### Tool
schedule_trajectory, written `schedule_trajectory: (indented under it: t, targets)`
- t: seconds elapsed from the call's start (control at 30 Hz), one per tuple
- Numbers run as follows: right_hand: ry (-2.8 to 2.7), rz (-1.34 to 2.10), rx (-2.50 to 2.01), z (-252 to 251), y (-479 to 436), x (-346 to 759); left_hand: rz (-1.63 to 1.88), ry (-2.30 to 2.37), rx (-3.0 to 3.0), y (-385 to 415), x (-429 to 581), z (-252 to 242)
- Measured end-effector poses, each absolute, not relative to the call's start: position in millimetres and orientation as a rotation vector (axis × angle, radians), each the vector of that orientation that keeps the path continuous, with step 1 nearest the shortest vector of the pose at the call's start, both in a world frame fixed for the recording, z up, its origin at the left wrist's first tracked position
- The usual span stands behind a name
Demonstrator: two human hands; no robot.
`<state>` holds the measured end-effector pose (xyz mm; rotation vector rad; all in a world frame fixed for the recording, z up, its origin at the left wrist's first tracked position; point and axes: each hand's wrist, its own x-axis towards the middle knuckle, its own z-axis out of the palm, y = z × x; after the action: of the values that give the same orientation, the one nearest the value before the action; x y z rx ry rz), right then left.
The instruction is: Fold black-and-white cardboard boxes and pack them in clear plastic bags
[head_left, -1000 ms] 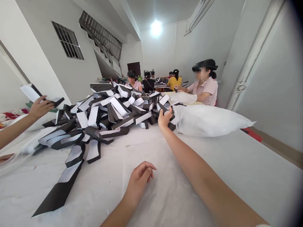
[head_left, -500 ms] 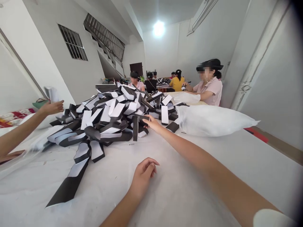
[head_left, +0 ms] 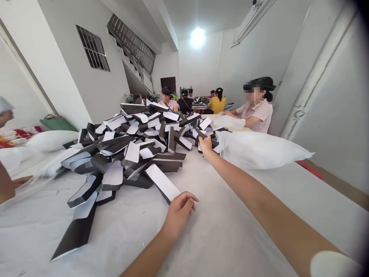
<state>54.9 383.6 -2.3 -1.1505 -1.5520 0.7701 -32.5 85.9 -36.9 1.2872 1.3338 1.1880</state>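
My right hand [head_left: 205, 146] is at the right edge of a heap of black-and-white folded strips [head_left: 132, 129]. Its thumb and fingers close around the end of one black-and-white strip [head_left: 197, 133], partly hidden by the hand. My left hand [head_left: 180, 209] rests on the white-covered table [head_left: 230, 227] in front of the heap, fingers loosely curled with nothing visible in them. A long strip [head_left: 163, 182], white on top with a black side, slants down from the heap and its near end meets the left hand's knuckles.
A stuffed white plastic bag [head_left: 265, 150] lies right of the heap. Across the table sits a co-worker in a light pink shirt [head_left: 253, 109]. At the far left, another person's arm [head_left: 7, 182] rests by clear plastic. One black strip [head_left: 73, 231] juts toward the near left.
My right hand has moved right along the heap. Strips have shifted, and a long one now reaches my left hand, which stays in place. The co-worker's raised hand at left has moved away.
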Motion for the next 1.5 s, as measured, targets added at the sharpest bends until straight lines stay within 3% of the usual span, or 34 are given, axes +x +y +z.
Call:
schedule_trajectory:
  t: [0.37,0.63,0.9,1.13,1.3,1.5]
  targets:
    - [-1.427,1.508,-0.98,-24,402,-50,1.142,1.384,1.302,86,-34,-45]
    - [-1.623,1.836,-0.575,15,341,-19,1.154,1.367,1.341,86,-33,-44]
    - [-1.408,1.622,-0.497,51,276,69,1.169,1.332,1.423,86,-35,-46]
    - [-1.008,1.779,-0.772,0,178,197,1.179,1.291,1.55,80,-34,-45]
    - [-1.079,1.632,-0.907,-37,152,240,0.979,1.383,1.847,69,-27,-39]
    - [-1.297,1.512,-1.027,-44,164,241,0.63,1.094,2.747,29,1,-12]
